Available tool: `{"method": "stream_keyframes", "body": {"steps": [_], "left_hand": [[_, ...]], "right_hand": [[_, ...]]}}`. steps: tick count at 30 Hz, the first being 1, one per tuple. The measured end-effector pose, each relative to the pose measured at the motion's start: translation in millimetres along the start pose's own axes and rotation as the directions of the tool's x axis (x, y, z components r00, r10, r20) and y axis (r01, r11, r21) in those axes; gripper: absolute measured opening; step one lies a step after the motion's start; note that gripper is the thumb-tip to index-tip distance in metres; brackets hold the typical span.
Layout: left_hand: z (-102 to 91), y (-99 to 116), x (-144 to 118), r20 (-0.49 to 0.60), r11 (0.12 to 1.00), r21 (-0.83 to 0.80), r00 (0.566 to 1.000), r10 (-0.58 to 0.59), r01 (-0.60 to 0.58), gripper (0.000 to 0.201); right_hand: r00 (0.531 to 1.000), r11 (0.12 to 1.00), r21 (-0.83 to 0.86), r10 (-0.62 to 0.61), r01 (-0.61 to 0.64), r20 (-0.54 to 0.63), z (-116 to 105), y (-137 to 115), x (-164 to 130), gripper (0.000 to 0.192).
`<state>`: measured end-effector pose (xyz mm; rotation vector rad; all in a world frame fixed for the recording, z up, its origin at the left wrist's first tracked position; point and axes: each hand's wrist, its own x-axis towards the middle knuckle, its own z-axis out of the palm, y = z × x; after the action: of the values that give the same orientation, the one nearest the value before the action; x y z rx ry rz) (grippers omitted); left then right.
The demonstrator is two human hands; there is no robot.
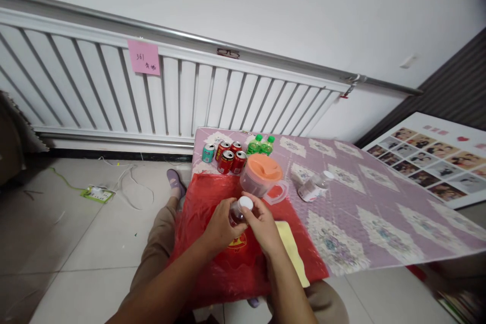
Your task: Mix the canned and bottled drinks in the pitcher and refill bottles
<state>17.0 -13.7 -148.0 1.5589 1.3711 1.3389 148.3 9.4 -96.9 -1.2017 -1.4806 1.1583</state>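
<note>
Between my two hands, over the red plastic sheet [197,263], is a small clear bottle [236,216] with a white cap and dark contents. My left hand [219,225] wraps round its left side. My right hand [261,220] holds it from the right, fingers at the cap. Just beyond my hands stands a clear plastic pitcher [250,185] with an orange lid [265,168]. A yellow cloth or paper [292,253] lies by my right forearm. Right of the pitcher, another white-capped bottle [315,186] appears tilted or lying on the tablecloth.
Several red cans [226,162], a teal can [208,153] and two green-capped bottles [255,145] stand at the table's far left. A white radiator [182,96] runs behind the patterned tablecloth [349,217]. A power strip [97,194] with cables lies on the floor.
</note>
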Motion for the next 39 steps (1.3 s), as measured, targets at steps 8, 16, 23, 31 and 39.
{"method": "stream_keyframes", "body": {"steps": [8, 16, 23, 31, 39], "left_hand": [[-1.2, -2.8, 0.4, 0.014, 1.000, -0.020, 1.000, 0.009, -0.009, 0.060], [2.7, -6.1, -1.1, -0.015, 1.000, -0.002, 1.000, 0.014, -0.014, 0.061], [0.0, -5.9, 0.8, 0.016, 1.000, -0.013, 1.000, 0.012, -0.011, 0.059], [1.6, -5.1, -1.2, -0.014, 1.000, -0.018, 1.000, 0.007, -0.007, 0.061], [0.5, -6.5, -1.3, 0.008, 1.000, -0.028, 1.000, -0.002, 0.002, 0.063]], "right_hand": [[0.986, 0.999, -0.025, -0.024, 0.021, -0.165, 13.6, 11.3, 2.9, 0.049], [0.999, 0.998, -0.035, -0.053, 0.053, -0.012, 0.7, 4.9, -2.1, 0.048], [0.980, 0.976, -0.200, -0.119, 0.086, -0.161, 10.5, -0.3, -2.5, 0.042], [0.996, 0.990, -0.137, -0.055, 0.046, -0.069, 5.1, -1.4, -3.2, 0.053], [0.982, 0.973, -0.207, -0.131, 0.101, -0.135, 11.1, -1.4, -6.4, 0.043]]}}
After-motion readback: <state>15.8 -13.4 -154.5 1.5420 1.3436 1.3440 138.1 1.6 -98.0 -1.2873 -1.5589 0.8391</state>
